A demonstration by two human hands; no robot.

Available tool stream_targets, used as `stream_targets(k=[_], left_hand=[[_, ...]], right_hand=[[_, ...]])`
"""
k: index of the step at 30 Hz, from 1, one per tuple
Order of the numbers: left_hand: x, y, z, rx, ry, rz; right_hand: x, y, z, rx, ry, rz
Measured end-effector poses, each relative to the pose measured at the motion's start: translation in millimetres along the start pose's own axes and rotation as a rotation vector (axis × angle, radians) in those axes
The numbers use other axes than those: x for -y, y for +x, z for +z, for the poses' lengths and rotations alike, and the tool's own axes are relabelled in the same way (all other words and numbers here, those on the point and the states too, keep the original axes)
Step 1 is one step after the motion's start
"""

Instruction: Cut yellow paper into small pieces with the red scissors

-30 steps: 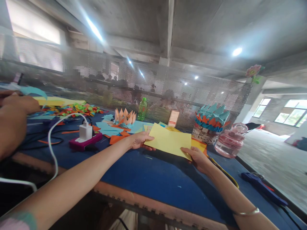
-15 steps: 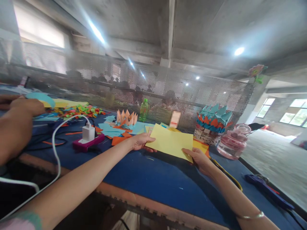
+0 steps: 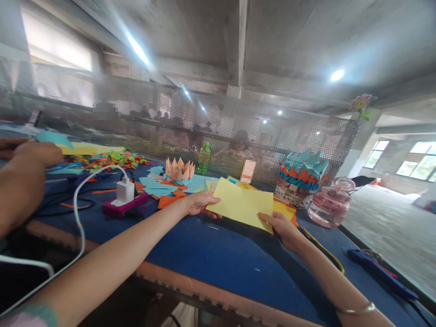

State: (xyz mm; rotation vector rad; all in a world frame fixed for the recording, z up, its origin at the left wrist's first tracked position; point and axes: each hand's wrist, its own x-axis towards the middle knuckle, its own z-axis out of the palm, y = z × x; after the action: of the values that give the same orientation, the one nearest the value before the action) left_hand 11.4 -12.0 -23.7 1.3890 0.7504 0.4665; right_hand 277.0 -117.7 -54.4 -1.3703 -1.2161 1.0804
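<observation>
Right now my left hand point(image 3: 200, 203) and right hand point(image 3: 278, 230) are half-closed, pinching opposite ends of a yellow sheet point(image 3: 240, 204). I'm holding it flat and unfolded, over the far half of the blue table point(image 3: 235, 259).

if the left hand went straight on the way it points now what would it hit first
The left hand would meet the yellow paper sheet first, since it is holding that sheet's edge. Past the sheet, the perforated metal mesh looks next in line, though depth is hard to judge here.
</observation>
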Motion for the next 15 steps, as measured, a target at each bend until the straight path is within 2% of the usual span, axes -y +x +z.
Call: stream_targets(k=[15], left_hand=[[-2.4, -2.3, 2.0, 0.008, 0.011, 0.001]], right_hand=[[1.0, -0.3, 1.0, 0.003, -0.015, 0.005]])
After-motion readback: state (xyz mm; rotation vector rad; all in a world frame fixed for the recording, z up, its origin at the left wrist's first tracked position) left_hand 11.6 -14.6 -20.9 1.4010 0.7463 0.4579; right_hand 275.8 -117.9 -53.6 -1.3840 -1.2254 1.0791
